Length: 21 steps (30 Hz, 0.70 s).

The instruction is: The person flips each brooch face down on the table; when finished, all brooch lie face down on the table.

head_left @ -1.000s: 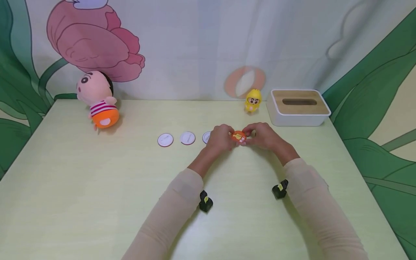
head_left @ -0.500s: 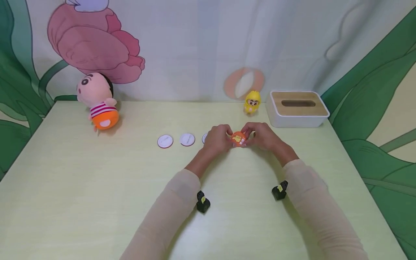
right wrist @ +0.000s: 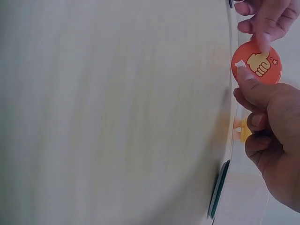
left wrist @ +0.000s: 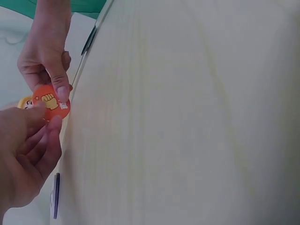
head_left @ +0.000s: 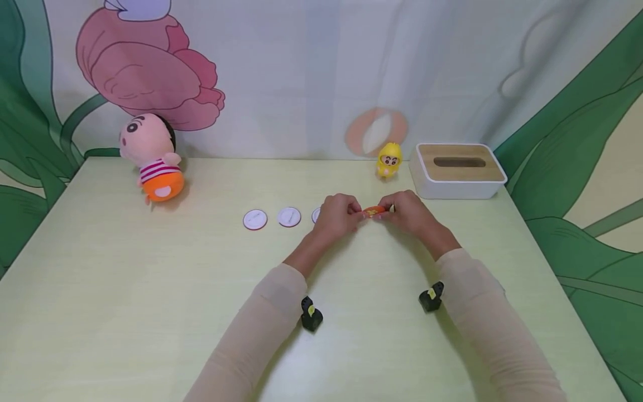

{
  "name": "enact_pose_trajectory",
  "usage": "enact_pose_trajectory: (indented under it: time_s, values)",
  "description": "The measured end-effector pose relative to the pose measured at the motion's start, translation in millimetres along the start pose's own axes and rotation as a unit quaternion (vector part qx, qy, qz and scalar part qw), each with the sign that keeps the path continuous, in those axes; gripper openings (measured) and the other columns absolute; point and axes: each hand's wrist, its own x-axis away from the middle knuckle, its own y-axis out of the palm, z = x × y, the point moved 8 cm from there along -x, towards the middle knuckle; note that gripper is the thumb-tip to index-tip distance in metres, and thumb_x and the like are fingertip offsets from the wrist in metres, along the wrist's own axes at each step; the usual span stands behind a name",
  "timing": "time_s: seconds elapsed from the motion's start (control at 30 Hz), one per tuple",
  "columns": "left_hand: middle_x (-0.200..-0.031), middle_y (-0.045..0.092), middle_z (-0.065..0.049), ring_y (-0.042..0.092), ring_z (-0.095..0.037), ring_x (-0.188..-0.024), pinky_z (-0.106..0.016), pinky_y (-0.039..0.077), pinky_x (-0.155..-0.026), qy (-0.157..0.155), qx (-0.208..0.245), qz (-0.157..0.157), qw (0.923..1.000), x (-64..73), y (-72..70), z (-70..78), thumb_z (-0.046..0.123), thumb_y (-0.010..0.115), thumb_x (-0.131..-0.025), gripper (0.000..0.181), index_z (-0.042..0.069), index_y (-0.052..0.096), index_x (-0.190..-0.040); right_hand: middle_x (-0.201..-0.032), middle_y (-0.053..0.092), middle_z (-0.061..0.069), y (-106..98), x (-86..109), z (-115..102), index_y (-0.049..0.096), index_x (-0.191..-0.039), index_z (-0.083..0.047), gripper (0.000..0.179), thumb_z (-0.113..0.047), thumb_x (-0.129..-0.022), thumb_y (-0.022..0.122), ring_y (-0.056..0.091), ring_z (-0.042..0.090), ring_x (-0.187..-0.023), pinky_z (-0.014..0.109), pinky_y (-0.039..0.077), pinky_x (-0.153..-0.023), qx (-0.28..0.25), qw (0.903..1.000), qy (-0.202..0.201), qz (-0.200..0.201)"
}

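An orange round badge (head_left: 374,211), printed with a yellow fist, is held between both hands just above the table. My left hand (head_left: 337,216) pinches its left edge; in the left wrist view the thumb lies over the printed face of the badge (left wrist: 52,99). From the other side my right hand (head_left: 409,213) pinches the right edge, its thumb pressing the front of the badge (right wrist: 258,65) in the right wrist view. The badge is tilted so the head view sees it almost edge-on. Left of the hands lie white discs (head_left: 289,216) with a thin line across each, the nearest partly hidden by my left hand.
At the back right stands a white tissue box (head_left: 457,187) with a wooden lid, and beside it a small yellow figurine (head_left: 389,161). A plush doll (head_left: 159,167) in striped top and orange shorts sits at the back left. A printed curtain (head_left: 281,78) hangs behind the table.
The badge was turned face-on to the head camera half a second ago and is now tipped nearly edge-on. Both hands keep their hold and stay in almost the same place.
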Motion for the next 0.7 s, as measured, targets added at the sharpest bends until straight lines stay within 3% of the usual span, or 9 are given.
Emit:
enact_pose_trajectory:
  time_s: [0.17, 0.4, 0.57, 0.7]
  values:
    - [-0.078, 0.078, -0.011, 0.069, -0.013, -0.060, -0.014, 0.040, -0.051, -0.007, 0.055, -0.002, 0.9985, 1.4, -0.7, -1.7, 0.023, 0.075, -0.093, 0.021, 0.003, 0.080, -0.092, -0.091, 0.077, 0.011, 1, 1.9, -2, 0.079, -0.097, -0.003, 0.010, -0.008, -0.089, 0.077, 0.059, 0.024, -0.084, 0.037, 0.052, -0.084, 0.024, 0.9997, 0.000, -0.006]
    - [-0.079, 0.078, -0.017, 0.071, -0.013, -0.060, -0.014, 0.048, -0.054, -0.035, 0.120, -0.010, 0.9921, 5.0, 0.6, -6.0, 0.024, 0.079, -0.089, 0.025, -0.001, 0.081, -0.091, -0.097, 0.079, 0.012, 0, 2.8, -11, 0.078, -0.101, -0.001, 0.012, -0.005, -0.090, 0.075, 0.068, 0.027, -0.091, 0.045, 0.056, -0.092, 0.062, 0.9974, -0.036, -0.006]
    - [-0.076, 0.077, -0.014, 0.064, -0.008, -0.056, -0.015, 0.046, -0.055, -0.059, 0.125, -0.024, 0.9902, 6.2, 1.5, -8.8, 0.025, 0.082, -0.087, 0.023, 0.001, 0.082, -0.089, -0.100, 0.079, 0.013, 1, 3.3, -12, 0.079, -0.103, -0.001, 0.015, -0.001, -0.089, 0.074, 0.071, 0.028, -0.097, 0.046, 0.056, -0.095, 0.060, 0.9975, -0.035, -0.008]
    - [-0.077, 0.078, -0.011, 0.060, -0.006, -0.060, -0.016, 0.042, -0.055, -0.076, 0.098, -0.033, 0.9917, 7.6, 2.1, -11.0, 0.022, 0.085, -0.083, 0.022, 0.003, 0.081, -0.092, -0.100, 0.079, 0.013, 6, 5.0, -9, 0.079, -0.104, -0.002, 0.017, -0.004, -0.086, 0.078, 0.068, 0.027, -0.095, 0.041, 0.055, -0.092, 0.022, 0.9991, -0.019, -0.030]
